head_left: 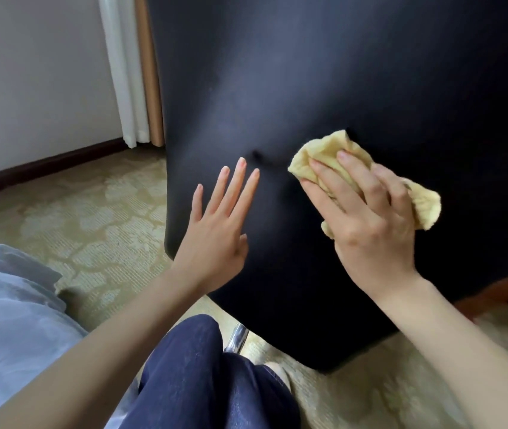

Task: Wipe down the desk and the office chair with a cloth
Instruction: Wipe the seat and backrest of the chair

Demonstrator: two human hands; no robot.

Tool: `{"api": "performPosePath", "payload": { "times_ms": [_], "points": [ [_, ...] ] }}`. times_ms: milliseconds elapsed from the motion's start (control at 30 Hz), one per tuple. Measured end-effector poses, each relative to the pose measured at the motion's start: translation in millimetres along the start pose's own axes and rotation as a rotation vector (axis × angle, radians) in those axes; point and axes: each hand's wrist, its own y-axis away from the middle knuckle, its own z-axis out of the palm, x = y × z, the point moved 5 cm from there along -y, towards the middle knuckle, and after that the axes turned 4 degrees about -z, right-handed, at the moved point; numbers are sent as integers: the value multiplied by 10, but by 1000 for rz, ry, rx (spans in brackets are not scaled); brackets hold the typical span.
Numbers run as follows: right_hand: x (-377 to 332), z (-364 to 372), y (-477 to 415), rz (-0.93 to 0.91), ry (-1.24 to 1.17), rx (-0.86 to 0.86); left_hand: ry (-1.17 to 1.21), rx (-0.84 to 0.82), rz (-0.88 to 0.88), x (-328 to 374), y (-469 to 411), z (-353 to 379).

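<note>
Chair-back wiping under way: my right hand (367, 224) presses the crumpled yellow cloth (336, 156) against the dark padded office chair back (308, 72). My left hand (215, 230) rests flat beside it, fingers spread, empty. Desk not visible; progress there unknown.

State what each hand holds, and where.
Right hand presses the bunched yellow cloth across its middle; left hand holds nothing, flat on the chair back.
</note>
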Motion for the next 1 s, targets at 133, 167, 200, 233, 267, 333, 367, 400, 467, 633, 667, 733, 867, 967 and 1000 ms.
{"api": "performPosePath", "payload": {
  "times_ms": [133, 167, 200, 233, 267, 333, 367, 400, 467, 633, 667, 733, 867, 967, 1000],
  "points": [
    [-180, 171, 478, -61, -47, -161, 42, 13, 28, 58, -111, -54],
    [-220, 220, 606, -101, -68, -218, 44, 12, 39, 84, -148, -59],
    [-262, 263, 742, -155, -85, -280, 45, 5, 47, 101, -176, -52],
    [-308, 301, 892, -222, -89, -346, 48, -6, 53, 113, -198, -38],
    [-341, 333, 1048, -298, -85, -411, 54, -24, 56, 119, -212, -15],
    [-368, 347, 1371, -428, -56, -504, 68, -65, 56, 135, -216, 27],
    [-351, 342, 1491, -454, -52, -542, 64, -76, 54, 129, -216, 43],
    [-320, 322, 1569, -457, -53, -566, 53, -83, 53, 120, -218, 53],
    [-255, 267, 1634, -508, -46, -600, 28, -99, 45, 85, -222, 56],
    [65, -79, 1406, -483, -59, -515, -1, -134, 53, 81, -199, 2],
    [150, -157, 1330, -441, -56, -489, -7, -144, 55, 87, -201, -6],
    [325, -319, 1146, -363, -31, -436, -23, -158, 60, 104, -212, -31],
    [633, -584, 601, -282, 75, -290, 8, -177, 57, 126, -213, -54],
    [718, -697, 197, -226, 149, -202, 26, -183, 57, 144, -189, -70],
    [727, -721, 56, -204, 171, -171, 31, -182, 55, 143, -186, -80]
  ]
}}
